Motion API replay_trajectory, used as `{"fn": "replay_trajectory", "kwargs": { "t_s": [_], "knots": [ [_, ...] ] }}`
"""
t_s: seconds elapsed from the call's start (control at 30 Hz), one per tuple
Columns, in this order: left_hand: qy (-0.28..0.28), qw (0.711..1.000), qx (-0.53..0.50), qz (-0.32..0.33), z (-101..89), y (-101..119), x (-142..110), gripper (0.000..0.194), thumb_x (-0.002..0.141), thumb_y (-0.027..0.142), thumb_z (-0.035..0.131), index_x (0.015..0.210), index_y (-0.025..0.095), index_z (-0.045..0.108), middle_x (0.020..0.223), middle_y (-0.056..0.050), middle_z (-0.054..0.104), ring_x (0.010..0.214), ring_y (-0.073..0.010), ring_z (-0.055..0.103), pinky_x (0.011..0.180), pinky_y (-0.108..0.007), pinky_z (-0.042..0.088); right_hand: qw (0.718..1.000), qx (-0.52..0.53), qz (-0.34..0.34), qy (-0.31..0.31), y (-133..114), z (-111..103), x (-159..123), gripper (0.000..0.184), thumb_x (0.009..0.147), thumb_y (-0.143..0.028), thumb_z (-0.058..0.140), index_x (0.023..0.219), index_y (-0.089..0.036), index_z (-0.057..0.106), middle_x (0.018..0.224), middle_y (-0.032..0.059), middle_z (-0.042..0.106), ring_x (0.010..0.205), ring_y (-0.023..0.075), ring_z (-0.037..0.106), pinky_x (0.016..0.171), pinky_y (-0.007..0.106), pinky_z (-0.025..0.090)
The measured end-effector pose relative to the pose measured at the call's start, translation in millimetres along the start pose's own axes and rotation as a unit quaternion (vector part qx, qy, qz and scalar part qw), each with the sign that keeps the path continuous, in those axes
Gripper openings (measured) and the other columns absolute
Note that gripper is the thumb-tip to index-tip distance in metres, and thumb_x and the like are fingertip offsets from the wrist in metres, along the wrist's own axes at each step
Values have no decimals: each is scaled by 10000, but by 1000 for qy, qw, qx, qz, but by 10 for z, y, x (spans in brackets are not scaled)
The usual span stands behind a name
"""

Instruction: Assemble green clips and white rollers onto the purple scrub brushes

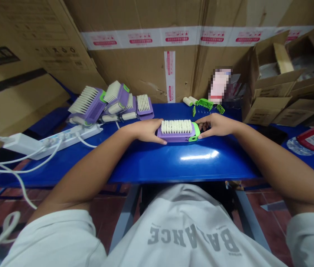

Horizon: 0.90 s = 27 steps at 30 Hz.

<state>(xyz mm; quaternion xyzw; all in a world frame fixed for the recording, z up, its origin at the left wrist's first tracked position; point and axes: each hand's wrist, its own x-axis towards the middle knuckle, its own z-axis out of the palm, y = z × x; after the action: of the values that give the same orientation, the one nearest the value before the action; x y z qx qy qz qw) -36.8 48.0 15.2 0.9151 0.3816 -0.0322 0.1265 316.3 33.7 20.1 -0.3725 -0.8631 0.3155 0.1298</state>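
Observation:
A purple brush head with rows of white bristles facing up rests on the blue table in front of me. A bright green cap sits on its right end. My left hand is closed around the left end, thumb along the near side. At the other end, my right hand grips the green cap, thumb near its front corner and the other fingers behind, partly hidden. Beyond the right hand lie a green frame part, small green pieces, tiny metal-looking bits and two cream cylinders.
Several similar purple brushes are piled at the back left. A white power strip with cables lies before them. Opened cardboard boxes and a plastic bottle stand right. Large cartons wall the back of the table.

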Motion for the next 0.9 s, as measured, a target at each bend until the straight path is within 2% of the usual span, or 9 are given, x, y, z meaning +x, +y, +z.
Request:
{"fn": "replay_trajectory", "kwargs": {
  "t_s": [0.17, 0.4, 0.9],
  "knots": [
    [6, 1000, 17, -14, 11, 42, 15, 961, 739, 841, 684, 1419, 174, 557, 1427, -204, 671, 1279, -410, 661, 1044, -430, 511, 1000, 5, 2, -4, 19, -17, -3, 673, 723, -619, 897, 1243, -196, 828, 912, 50, 812, 749, 194, 688, 714, 324, 536],
    [22, 1000, 10, 2, 46, 7, 20, 939, 737, 856, 681, 1423, 225, 560, 1375, -172, 699, 1238, -396, 680, 1025, -432, 511, 1000, 7, -9, -3, 31, -15, 2, 615, 739, -604, 892, 1209, -211, 841, 881, 39, 810, 729, 194, 687, 692, 322, 537],
    [19, 1000, 19, -8, 37, 39, 13, 927, 745, 847, 672, 1399, 199, 565, 1387, -202, 689, 1247, -427, 679, 1038, -464, 512, 1000, -1, -21, 5, 25, -7, 0, 615, 745, -605, 891, 1191, -186, 842, 849, 36, 799, 718, 187, 681, 679, 309, 540]
  ]
}}
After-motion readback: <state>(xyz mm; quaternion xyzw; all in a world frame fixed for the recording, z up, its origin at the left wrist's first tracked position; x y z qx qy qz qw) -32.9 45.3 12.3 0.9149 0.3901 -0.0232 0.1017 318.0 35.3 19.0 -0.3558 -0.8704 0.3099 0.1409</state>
